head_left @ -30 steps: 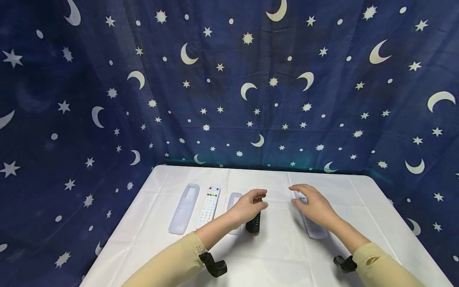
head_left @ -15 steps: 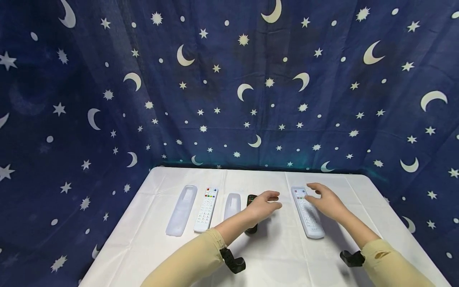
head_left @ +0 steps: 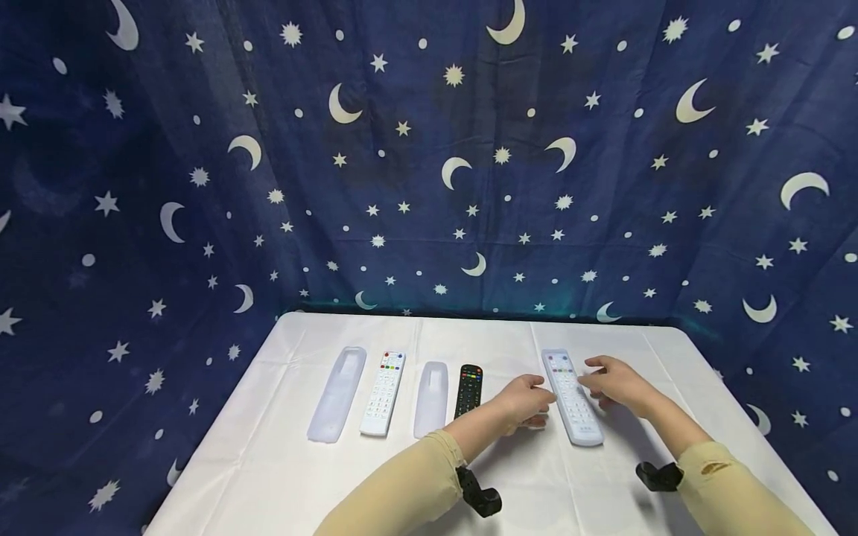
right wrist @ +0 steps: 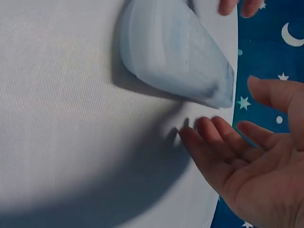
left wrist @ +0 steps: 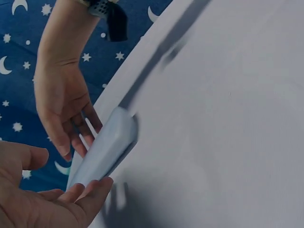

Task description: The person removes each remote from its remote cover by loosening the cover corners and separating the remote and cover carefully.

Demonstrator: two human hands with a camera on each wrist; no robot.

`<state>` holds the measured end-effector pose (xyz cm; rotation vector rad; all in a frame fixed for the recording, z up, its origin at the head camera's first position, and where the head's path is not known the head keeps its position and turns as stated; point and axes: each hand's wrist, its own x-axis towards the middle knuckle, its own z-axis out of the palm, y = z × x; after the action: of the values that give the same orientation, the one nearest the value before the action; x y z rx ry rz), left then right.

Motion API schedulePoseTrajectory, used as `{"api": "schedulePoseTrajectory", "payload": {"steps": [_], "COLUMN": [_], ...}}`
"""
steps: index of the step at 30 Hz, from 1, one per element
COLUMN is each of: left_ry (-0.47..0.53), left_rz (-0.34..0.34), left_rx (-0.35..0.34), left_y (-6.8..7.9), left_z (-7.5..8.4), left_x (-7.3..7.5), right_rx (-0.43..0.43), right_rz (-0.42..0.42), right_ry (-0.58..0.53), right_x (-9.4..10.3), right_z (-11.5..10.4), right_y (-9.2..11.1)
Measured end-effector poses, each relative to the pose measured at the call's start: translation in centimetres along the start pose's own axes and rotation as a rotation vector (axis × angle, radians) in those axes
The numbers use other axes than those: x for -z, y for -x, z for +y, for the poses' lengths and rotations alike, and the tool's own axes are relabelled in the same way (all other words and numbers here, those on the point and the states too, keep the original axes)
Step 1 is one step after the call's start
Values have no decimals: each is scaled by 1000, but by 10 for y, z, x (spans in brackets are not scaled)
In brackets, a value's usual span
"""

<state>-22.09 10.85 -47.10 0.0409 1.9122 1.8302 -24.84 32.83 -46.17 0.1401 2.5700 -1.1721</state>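
Starry cloth [head_left: 402, 186] hangs behind the table [head_left: 536, 476], where the rightmost remote [head_left: 571, 400] lies flat between my left hand [head_left: 526, 402], just beside its left edge, and my right hand [head_left: 622, 385], near its right; both have relaxed, loosely extended fingers.

My head view: clear; cloth [head_left: 281, 476] bright, curtain [head_left: 429, 186] dim, darkest at left; soft shadows below left hand [head_left: 526, 402] and right hand [head_left: 618, 383], light seemingly overhead. My wrist views: dimmer, bluish, softer; broad dark shadows across cloth; remote [left wrist: 107, 142] blurred, surface detail I cannot read.
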Motion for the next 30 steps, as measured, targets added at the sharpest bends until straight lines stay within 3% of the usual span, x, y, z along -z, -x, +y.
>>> {"api": "schedulePoseTrajectory", "payload": {"steps": [6,15,20,24,30], "left_ry": [-1,-19,-61,-37,-17], "left_rz": [41,119,124,133,128], "left_rx": [65,52,39,47,62], "left_y": [-4,-17,-21,-22,-22], "left_z": [-3,-7,-8,-9,-9], "left_x": [-21,-33,-36,-36,-27], "right_rx": [-62,-107,-89,-80,-84], "right_rz": [-71,-88,-84,-93,-111], "right_ry": [-117,-216,-209,-226,-298], "right_x": [5,1,-5,-9,-12], "right_z": [8,15,17,16,15], "right_y": [-1,-2,-5,-5,-4]}}
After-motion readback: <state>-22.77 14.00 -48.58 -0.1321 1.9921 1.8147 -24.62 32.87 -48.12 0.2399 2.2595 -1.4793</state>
